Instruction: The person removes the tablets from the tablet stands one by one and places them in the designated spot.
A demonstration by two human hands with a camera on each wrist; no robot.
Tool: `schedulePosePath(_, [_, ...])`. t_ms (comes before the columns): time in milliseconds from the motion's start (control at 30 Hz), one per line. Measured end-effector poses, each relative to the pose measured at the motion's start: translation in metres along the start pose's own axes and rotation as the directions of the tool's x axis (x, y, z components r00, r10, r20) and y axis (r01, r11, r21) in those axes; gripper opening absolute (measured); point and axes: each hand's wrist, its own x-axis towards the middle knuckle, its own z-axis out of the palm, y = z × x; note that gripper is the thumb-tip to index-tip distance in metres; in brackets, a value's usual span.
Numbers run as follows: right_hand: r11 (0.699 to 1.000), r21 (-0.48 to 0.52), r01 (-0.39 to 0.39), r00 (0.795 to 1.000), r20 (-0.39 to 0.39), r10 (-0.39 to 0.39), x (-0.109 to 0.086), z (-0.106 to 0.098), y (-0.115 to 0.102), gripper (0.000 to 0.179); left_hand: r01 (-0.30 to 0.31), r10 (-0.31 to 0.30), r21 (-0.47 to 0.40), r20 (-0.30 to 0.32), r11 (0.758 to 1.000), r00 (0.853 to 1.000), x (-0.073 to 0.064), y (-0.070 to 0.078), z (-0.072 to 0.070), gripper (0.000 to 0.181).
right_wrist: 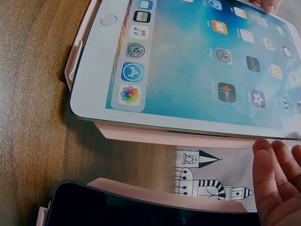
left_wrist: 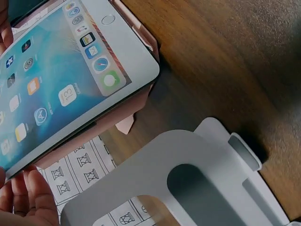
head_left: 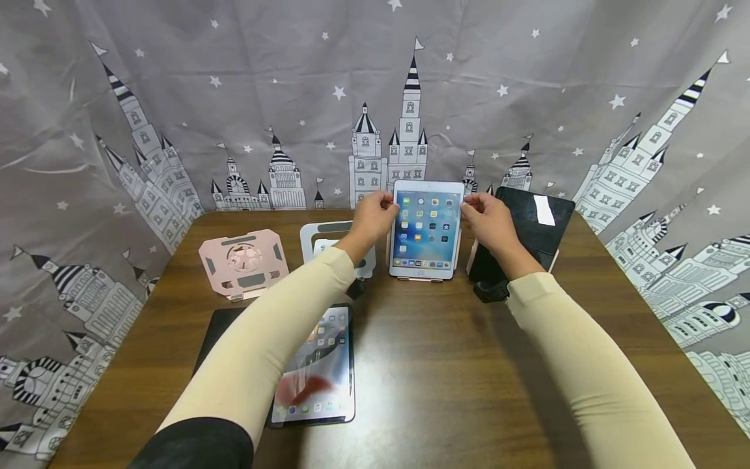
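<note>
A white tablet (head_left: 426,228) with its screen lit leans upright on a pink stand (left_wrist: 127,110) at the table's back. My left hand (head_left: 373,218) holds its left edge near the top, thumb at the front. At the opposite edge my right hand (head_left: 489,220) grips it, with fingertips (right_wrist: 263,150) against the side in the right wrist view. The pink stand's lip shows under the tablet's bottom edge. Most of the stand is hidden behind the tablet.
Left of it stand a grey stand (head_left: 307,242) and a pink stand (head_left: 269,244). A lit dark-rimmed tablet (head_left: 319,384) lies flat below my left forearm. At right a black tablet (head_left: 533,228) with a white label leans on a stand. A castle-print curtain (head_left: 281,78) hangs behind.
</note>
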Motion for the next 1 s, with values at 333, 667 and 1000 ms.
schedulePosePath(333, [0.999, -0.032, 0.016, 1.000, -0.023, -0.016, 0.003, 0.007, 0.002, 0.028, 0.014, -0.014, 0.007, -0.028, 1.000, 1.000, 0.004, -0.004, 0.000, 0.015])
schedulePosePath(667, [0.998, -0.053, 0.021, 0.999, -0.044, -0.023, -0.002, 0.009, -0.002, 0.025, -0.037, 0.037, 0.002, -0.017, 0.999, 0.999, 0.004, -0.006, 0.000, 0.014])
schedulePosePath(1000, [0.998, 0.035, 0.049, 0.996, -0.075, -0.046, -0.005, 0.007, -0.003, 0.023, -0.048, 0.050, -0.086, 0.021, 0.995, 0.999, 0.000, 0.000, -0.011, 0.015])
